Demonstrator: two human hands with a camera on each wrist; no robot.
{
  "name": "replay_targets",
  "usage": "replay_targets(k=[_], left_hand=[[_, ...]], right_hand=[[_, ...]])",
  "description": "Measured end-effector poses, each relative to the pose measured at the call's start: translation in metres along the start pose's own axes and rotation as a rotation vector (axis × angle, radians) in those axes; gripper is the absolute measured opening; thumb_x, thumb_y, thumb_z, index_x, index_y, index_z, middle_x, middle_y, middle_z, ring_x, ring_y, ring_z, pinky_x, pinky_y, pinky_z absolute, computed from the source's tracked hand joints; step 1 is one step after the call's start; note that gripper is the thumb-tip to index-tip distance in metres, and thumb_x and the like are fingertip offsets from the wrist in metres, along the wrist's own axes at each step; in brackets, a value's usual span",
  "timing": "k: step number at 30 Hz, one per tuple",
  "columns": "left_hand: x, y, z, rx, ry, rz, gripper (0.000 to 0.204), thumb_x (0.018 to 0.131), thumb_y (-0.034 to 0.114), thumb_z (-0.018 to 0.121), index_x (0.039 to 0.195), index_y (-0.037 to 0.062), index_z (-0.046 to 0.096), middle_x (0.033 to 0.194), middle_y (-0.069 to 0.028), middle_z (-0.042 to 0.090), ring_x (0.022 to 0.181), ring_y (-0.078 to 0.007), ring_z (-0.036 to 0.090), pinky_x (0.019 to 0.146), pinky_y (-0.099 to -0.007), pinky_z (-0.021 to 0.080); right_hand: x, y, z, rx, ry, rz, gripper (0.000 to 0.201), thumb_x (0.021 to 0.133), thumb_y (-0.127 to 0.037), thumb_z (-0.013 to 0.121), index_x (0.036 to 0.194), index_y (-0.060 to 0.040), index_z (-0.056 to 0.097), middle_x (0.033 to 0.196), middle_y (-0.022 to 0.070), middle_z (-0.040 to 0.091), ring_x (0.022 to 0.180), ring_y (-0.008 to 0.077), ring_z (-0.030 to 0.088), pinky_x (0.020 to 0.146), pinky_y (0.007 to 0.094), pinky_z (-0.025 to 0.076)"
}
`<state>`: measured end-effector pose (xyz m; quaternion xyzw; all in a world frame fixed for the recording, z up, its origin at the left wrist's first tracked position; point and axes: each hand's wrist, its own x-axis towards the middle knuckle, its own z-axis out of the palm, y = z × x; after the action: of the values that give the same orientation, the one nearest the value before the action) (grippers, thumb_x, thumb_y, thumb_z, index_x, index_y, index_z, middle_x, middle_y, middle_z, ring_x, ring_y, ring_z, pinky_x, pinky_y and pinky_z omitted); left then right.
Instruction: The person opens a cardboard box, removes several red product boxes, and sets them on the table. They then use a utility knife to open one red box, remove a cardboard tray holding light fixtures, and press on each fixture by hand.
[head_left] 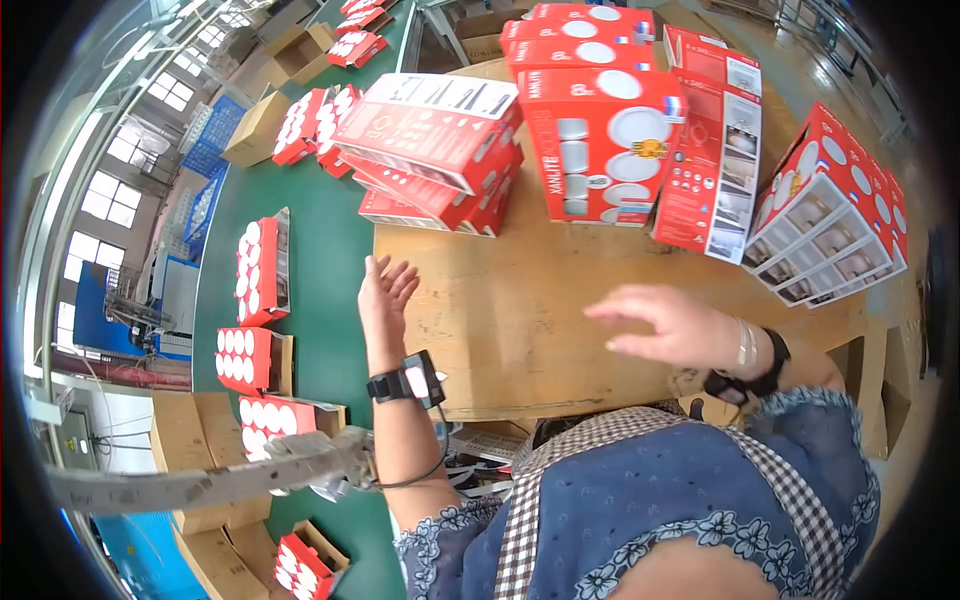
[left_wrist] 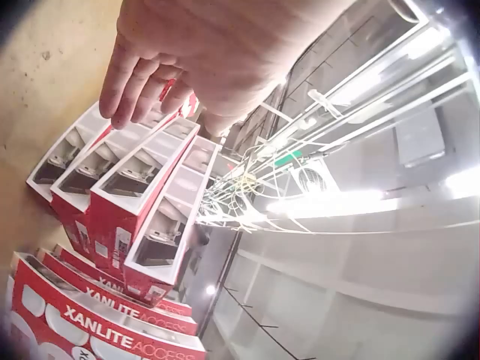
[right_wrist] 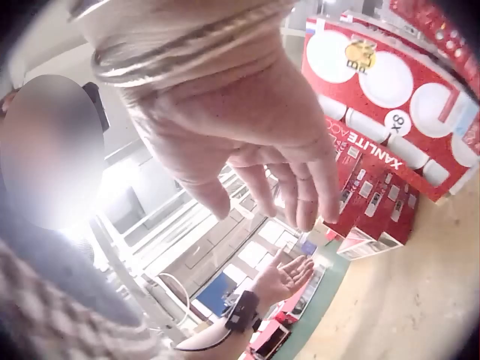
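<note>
The left hand (head_left: 388, 300) and right hand (head_left: 665, 325) are both empty, each grip open with fingers loose. Beyond them on the tabletop (head_left: 490, 310) are a skewed stack of red cartons (head_left: 425, 135) and some upright cartons (head_left: 605, 150). A carton would probably be steadiest between both palms, lifted squarely so the skewed stack does not slide.

Passage: low over the wooden tabletop (head_left: 490, 310), near edge to middle. Obstacles: red boxes (head_left: 600, 150) along the far side; skewed box stack (head_left: 435, 145), far left.
</note>
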<state>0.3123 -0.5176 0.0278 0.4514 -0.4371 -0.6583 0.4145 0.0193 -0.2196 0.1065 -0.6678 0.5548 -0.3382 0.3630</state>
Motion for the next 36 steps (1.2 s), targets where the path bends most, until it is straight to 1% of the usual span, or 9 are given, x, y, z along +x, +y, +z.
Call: replay_targets(k=[4,7,12,15,19,22,28,33,36], left_hand=[[0.027,0.006,0.006,-0.063,-0.119,-0.104,0.082,0.098,0.054,0.053,0.146,-0.0069,0.029,0.134,-0.0358,0.049,0.119,-0.0396,0.059,0.098,-0.0440,0.053],[0.061,-0.010,0.022,-0.074,-0.230,-0.194,0.099,0.089,0.065,0.060,0.154,0.0036,0.018,0.143,-0.0371,0.037,0.125,-0.0425,0.053,0.098,-0.0455,0.050],[0.096,-0.028,0.033,-0.189,-0.253,-0.213,0.099,0.088,0.065,0.062,0.156,0.0090,0.016,0.143,-0.0358,0.037,0.124,-0.0420,0.053,0.095,-0.0457,0.051],[0.104,-0.035,0.029,-0.204,-0.293,-0.238,0.099,0.091,0.065,0.056,0.153,-0.0023,0.019,0.150,-0.0368,0.027,0.134,-0.0472,0.042,0.098,-0.0477,0.051],[0.097,-0.031,0.020,-0.181,-0.161,-0.178,0.088,0.093,0.054,0.062,0.155,0.0102,0.018,0.140,-0.0297,0.046,0.111,-0.0370,0.062,0.086,-0.0422,0.055],[0.097,-0.023,0.014,-0.139,-0.063,-0.071,0.074,0.098,0.045,0.058,0.152,0.0080,0.022,0.131,-0.0227,0.055,0.104,-0.0309,0.065,0.084,-0.0400,0.055],[0.105,-0.015,0.025,-0.105,-0.076,0.007,0.074,0.098,0.044,0.058,0.152,0.0085,0.023,0.133,-0.0234,0.053,0.104,-0.0302,0.064,0.088,-0.0401,0.053],[0.125,-0.023,0.026,-0.178,-0.075,-0.010,0.080,0.096,0.047,0.061,0.153,0.0083,0.020,0.135,-0.0264,0.049,0.110,-0.0355,0.062,0.090,-0.0427,0.052],[0.129,-0.026,0.033,-0.158,-0.118,-0.095,0.091,0.092,0.057,0.061,0.154,0.0076,0.016,0.140,-0.0311,0.041,0.120,-0.0416,0.055,0.096,-0.0474,0.050]], right_hand=[[0.097,-0.011,0.040,-0.298,0.264,-0.186,0.045,0.093,-0.026,0.066,0.132,-0.0054,0.057,0.120,0.0142,0.062,0.110,0.0263,0.062,0.094,0.0382,0.050],[0.142,0.000,0.060,-0.007,0.347,0.091,0.046,0.094,-0.028,0.065,0.134,-0.0067,0.055,0.122,0.0135,0.061,0.109,0.0262,0.063,0.093,0.0378,0.051],[0.147,-0.004,0.051,-0.120,0.133,0.097,0.036,0.096,-0.027,0.061,0.125,-0.0061,0.061,0.110,0.0130,0.067,0.102,0.0264,0.066,0.089,0.0374,0.052],[0.098,0.027,0.075,-0.149,-0.105,0.258,0.028,0.097,-0.027,0.055,0.111,-0.0055,0.066,0.103,0.0168,0.068,0.094,0.0303,0.065,0.084,0.0397,0.052],[-0.068,0.105,0.159,-0.221,-0.592,0.895,0.036,0.096,-0.034,0.054,0.114,-0.0049,0.065,0.106,0.0184,0.068,0.095,0.0313,0.066,0.083,0.0409,0.052],[-0.126,0.059,0.162,-0.049,-0.773,1.038,0.040,0.094,-0.038,0.054,0.113,-0.0044,0.066,0.106,0.0186,0.069,0.095,0.0315,0.066,0.083,0.0412,0.052],[-0.045,-0.074,0.004,-0.117,-0.775,0.753,0.050,0.091,-0.047,0.055,0.111,-0.0032,0.068,0.106,0.0190,0.069,0.095,0.0318,0.067,0.082,0.0419,0.052],[0.127,-0.168,-0.102,-0.577,-0.458,0.307,0.059,0.088,-0.055,0.056,0.109,-0.0023,0.069,0.106,0.0193,0.070,0.095,0.0321,0.068,0.082,0.0424,0.053],[0.256,-0.182,-0.147,-0.829,-0.183,0.122,0.064,0.086,-0.060,0.056,0.108,-0.0018,0.070,0.106,0.0194,0.071,0.095,0.0323,0.069,0.082,0.0427,0.053]])
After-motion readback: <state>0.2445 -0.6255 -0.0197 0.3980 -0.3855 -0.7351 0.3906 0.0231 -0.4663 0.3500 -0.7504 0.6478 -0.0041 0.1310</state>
